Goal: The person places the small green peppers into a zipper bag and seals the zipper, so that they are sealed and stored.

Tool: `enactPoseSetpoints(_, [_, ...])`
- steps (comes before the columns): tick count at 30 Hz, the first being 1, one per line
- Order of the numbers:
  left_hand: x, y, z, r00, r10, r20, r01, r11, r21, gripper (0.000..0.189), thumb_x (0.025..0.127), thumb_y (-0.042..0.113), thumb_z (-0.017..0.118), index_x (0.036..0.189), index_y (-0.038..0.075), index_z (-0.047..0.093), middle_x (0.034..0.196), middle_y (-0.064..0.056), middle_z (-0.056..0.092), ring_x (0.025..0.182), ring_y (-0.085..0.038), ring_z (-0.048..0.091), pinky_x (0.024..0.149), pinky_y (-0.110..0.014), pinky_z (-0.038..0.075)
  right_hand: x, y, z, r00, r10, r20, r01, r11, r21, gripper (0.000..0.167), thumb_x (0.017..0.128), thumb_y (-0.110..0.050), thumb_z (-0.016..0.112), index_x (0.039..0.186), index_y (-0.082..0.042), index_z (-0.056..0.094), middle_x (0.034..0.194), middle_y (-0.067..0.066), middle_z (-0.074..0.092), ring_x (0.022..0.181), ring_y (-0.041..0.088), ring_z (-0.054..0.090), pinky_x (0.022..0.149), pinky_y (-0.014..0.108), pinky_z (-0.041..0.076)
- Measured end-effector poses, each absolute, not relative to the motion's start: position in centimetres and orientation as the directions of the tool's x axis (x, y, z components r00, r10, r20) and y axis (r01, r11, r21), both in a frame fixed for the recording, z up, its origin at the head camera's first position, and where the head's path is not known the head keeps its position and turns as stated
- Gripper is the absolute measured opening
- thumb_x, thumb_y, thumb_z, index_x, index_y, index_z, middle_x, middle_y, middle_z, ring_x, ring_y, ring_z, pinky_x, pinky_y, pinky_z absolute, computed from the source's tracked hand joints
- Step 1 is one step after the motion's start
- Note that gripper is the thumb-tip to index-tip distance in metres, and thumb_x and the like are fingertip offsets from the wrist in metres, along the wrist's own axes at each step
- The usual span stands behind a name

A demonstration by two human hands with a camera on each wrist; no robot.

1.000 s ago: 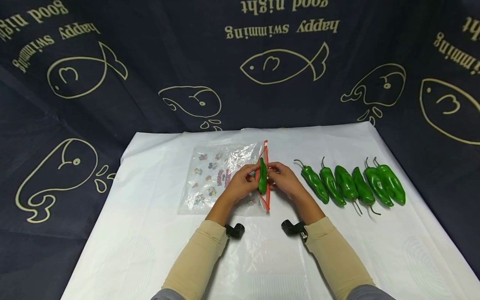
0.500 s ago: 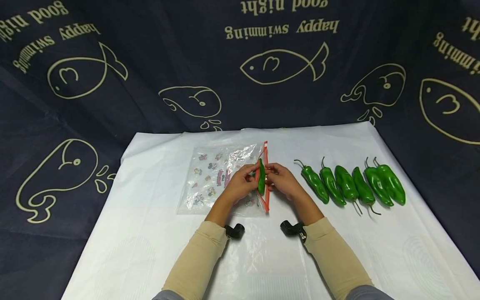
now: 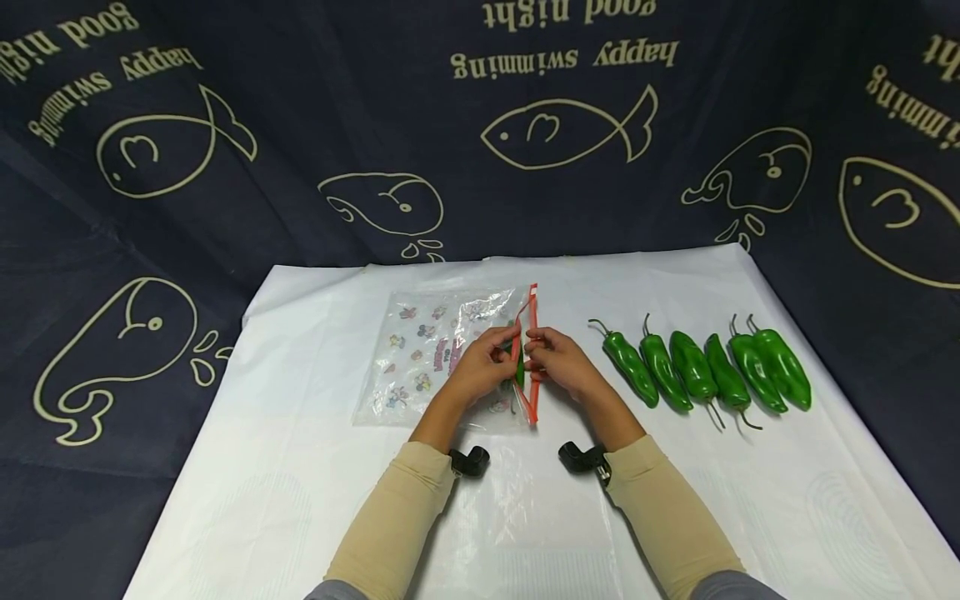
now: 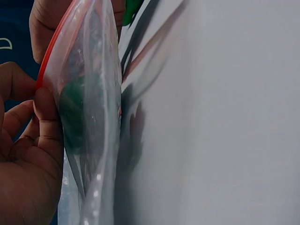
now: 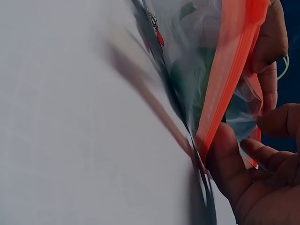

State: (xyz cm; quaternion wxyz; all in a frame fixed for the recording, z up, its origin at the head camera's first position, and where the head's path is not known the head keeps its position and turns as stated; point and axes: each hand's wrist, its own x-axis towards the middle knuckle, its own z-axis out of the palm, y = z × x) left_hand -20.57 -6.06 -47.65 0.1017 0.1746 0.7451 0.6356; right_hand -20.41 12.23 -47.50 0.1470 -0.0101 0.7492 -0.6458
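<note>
A clear zip bag (image 3: 412,333) with a red zip edge and small cartoon prints lies on the white table, its mouth parted toward the right. My left hand (image 3: 483,367) pinches the near-left red edge between thumb and index finger, plainly in the left wrist view. A green pepper (image 3: 520,371) sits within the mouth, mostly hidden; through the plastic the pepper (image 4: 72,112) shows as a dark green shape. My right hand (image 3: 562,358) is at the other red edge (image 5: 232,70), thumb and fingers apart, with its thumb against that strip.
Several green peppers (image 3: 693,367) with stems lie in a row to the right of my right hand. White sheeting (image 3: 300,500) covers the table. A dark blue curtain (image 3: 375,125) with fish drawings hangs behind the table's back edge.
The pepper has slid leftward and down into the bag's mouth, so less of it shows. My right hand has let it go and shifted slightly left; the left hand keeps its place.
</note>
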Motion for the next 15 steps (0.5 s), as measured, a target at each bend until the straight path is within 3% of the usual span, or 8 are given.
enactPoseSetpoints(15, [-20.88, -5.79, -47.31, -0.897, 0.438, 0.068, 0.121, 0.093, 0.988, 0.066, 0.082, -0.014, 0.058, 0.145, -0.010, 0.040, 0.141, -0.026, 0.043, 0.075, -0.011, 0.053, 0.059, -0.019, 0.042, -20.14, 11.86, -47.76, -0.949, -0.238, -0.208, 0.191, 0.091, -0.977, 0.042, 0.097, -0.002, 0.046, 0.139, 0.006, 0.044, 0.111, 0.017, 0.058, 0.081, 0.019, 0.064, 0.070, 0.032, 0.057])
